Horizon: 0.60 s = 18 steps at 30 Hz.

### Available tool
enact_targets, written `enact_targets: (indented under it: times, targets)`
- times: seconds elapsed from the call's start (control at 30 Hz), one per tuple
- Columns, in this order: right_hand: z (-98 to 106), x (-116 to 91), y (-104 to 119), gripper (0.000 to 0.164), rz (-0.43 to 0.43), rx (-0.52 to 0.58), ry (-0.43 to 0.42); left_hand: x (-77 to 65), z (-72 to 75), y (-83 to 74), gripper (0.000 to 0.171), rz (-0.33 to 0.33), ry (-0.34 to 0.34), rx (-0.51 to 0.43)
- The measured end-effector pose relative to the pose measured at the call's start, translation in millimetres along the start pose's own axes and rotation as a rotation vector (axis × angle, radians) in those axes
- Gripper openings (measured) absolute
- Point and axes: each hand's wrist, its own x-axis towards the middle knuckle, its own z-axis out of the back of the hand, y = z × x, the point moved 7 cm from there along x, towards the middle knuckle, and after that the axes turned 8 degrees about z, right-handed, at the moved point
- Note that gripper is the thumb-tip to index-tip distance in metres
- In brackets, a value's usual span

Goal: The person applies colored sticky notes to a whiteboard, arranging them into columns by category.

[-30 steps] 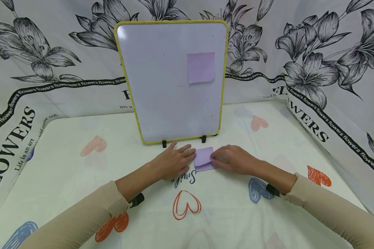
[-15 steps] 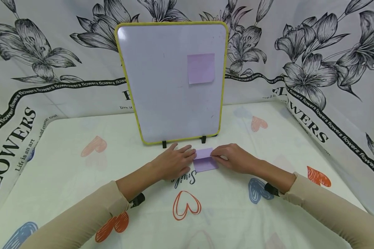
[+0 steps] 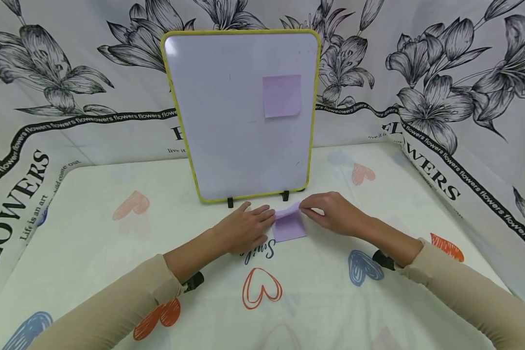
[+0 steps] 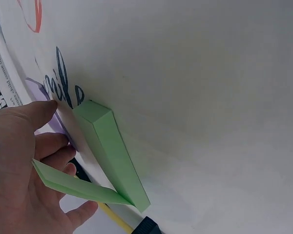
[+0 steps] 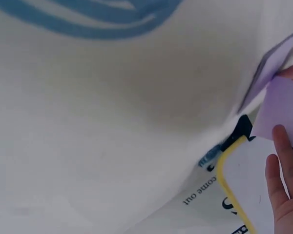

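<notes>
A purple sticky note pad lies on the tablecloth before the whiteboard. My left hand rests against its left side, fingers spread and mostly straight, fingertips touching the pad. Between thumb and index finger, my right hand pinches the right edge of the top sticky note, which is peeled up and bent toward the board. The right wrist view shows this lifted sheet standing off the pad. Under my left palm, the left wrist view reveals a green sticky note pad with one sheet sticking up.
A yellow-framed whiteboard stands upright on black feet behind the hands. One purple sticky note is stuck on its upper right. The white tablecloth has printed hearts, and a flower-patterned cloth hangs behind.
My right hand has moved up and slightly right, toward the board, lifting the purple top sheet and baring more of the pad. The left hand has stayed in place.
</notes>
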Motion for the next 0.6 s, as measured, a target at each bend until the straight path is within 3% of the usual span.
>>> enact_targets:
  times: [0.37,0.6]
  targets:
    - [32.2,19.6,1.9,0.015,0.018,-0.069,0.004,2.2,-1.0,-2.5,0.051,-0.017,-0.043,0.029]
    - [47.9,30.6,12.2,0.021,0.12,-0.204,-0.141,3.3,-1.1,-2.4,0.052,-0.01,-0.021,0.025]
